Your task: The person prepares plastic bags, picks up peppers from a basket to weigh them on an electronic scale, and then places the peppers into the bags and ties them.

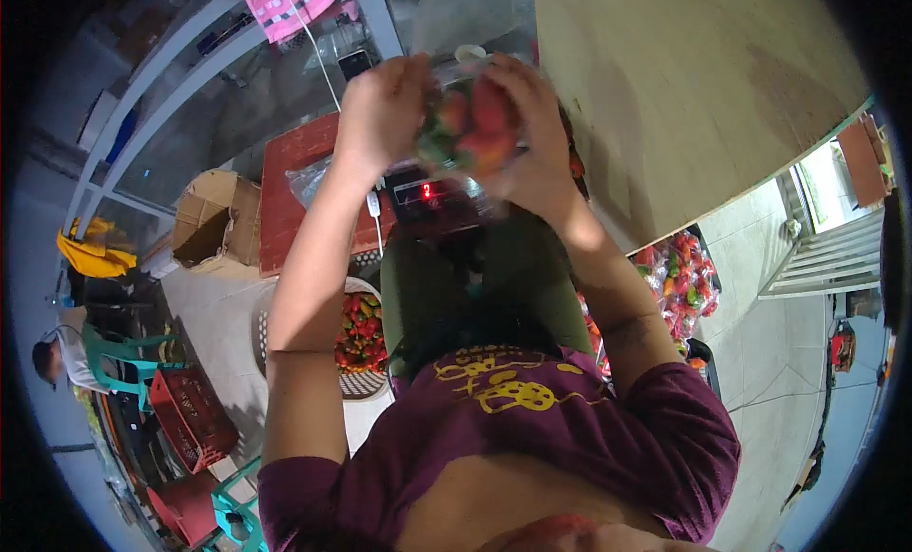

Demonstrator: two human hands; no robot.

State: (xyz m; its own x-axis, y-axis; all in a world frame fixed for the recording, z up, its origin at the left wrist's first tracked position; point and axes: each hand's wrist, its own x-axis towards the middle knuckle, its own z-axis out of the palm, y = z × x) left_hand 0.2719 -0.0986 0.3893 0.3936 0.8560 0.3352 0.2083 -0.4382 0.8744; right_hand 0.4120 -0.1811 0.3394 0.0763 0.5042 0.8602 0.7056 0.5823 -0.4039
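Observation:
A clear plastic bag of red and green peppers (474, 128) is held up between my two hands, blurred by motion. My left hand (388, 103) grips its left side, and my right hand (531, 117) is wrapped around the right side. Directly below the bag sits a digital scale (434, 208) with a lit red display, partly covered by the bag and my right hand. A red wooden table (296, 164) stands under my left forearm, with a crumpled clear plastic bag (308, 183) on it.
A pale wooden board (698, 89) fills the upper right. Bagged peppers (684, 281) fill a dark crate beneath its edge. Loose peppers lie in a perforated basket (260, 324) by my left elbow. Beyond the table are a cardboard box (214, 221), a phone (354, 64) and a seated person (71, 349).

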